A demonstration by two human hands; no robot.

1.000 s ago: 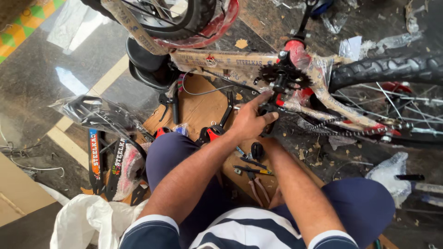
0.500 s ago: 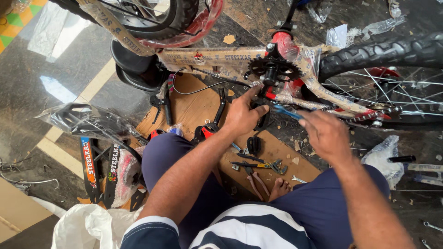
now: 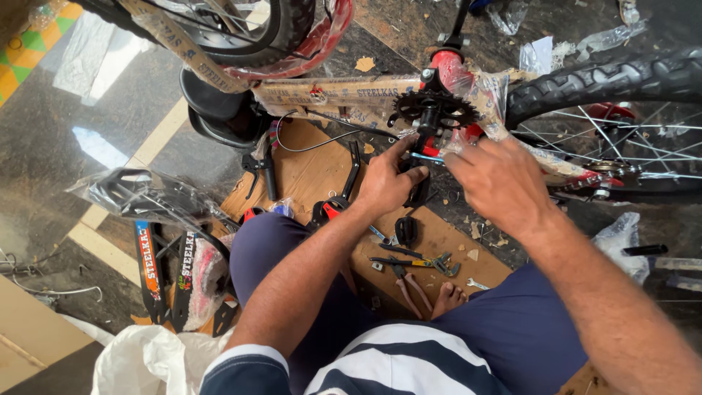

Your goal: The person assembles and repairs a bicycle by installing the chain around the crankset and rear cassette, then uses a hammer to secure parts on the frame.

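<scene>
An upturned bicycle lies in front of me, its frame [image 3: 329,91] wrapped in cardboard and plastic. The black chainring [image 3: 436,110] sits at the middle. Just below it, my left hand [image 3: 387,181] grips the black crank arm [image 3: 419,192]. My right hand [image 3: 504,183] is close beside it on the right. Its fingertips pinch a thin bluish metal tool [image 3: 425,156] that reaches across to the crank under the chainring. My knees in dark blue shorts are below.
The rear wheel [image 3: 607,77] fills the right side and another wheel [image 3: 289,29] is at the top. On the cardboard sheet [image 3: 314,172] lie pliers [image 3: 409,281], a small spanner [image 3: 477,284] and a pedal [image 3: 406,230]. Plastic-wrapped parts [image 3: 146,194] and a white bag [image 3: 150,362] lie left.
My right hand has come up from my lap with the thin tool and moved in to the crank. My left hand has stayed on the crank arm.
</scene>
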